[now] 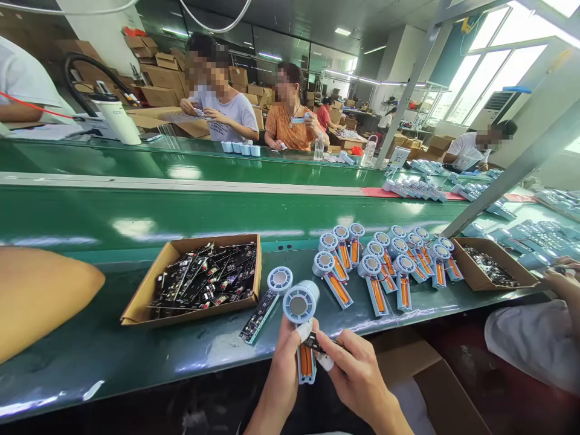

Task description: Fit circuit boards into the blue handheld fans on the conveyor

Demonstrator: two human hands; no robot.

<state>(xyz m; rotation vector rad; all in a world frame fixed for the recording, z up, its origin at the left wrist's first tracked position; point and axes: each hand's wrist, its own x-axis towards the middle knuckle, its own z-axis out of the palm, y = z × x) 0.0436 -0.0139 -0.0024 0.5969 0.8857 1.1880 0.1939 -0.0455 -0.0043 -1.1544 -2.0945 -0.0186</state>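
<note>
My left hand [283,368] grips a light-blue handheld fan body [301,314] with a round head and an orange battery in its open handle. My right hand [356,374], with white finger cots on two fingertips, pinches a small dark circuit board [317,344] against that handle. Both hands are just in front of the near edge of the green bench [136,356]. One more fan body [272,296] with a board fitted lies on the bench just left of my hands.
A cardboard tray of dark circuit boards [199,278] sits at left. Several fan bodies with orange batteries [385,260] lie at right, beside another cardboard tray [492,263]. A green conveyor [181,205] runs behind. A neighbour's hand [564,278] is at right; other workers sit across.
</note>
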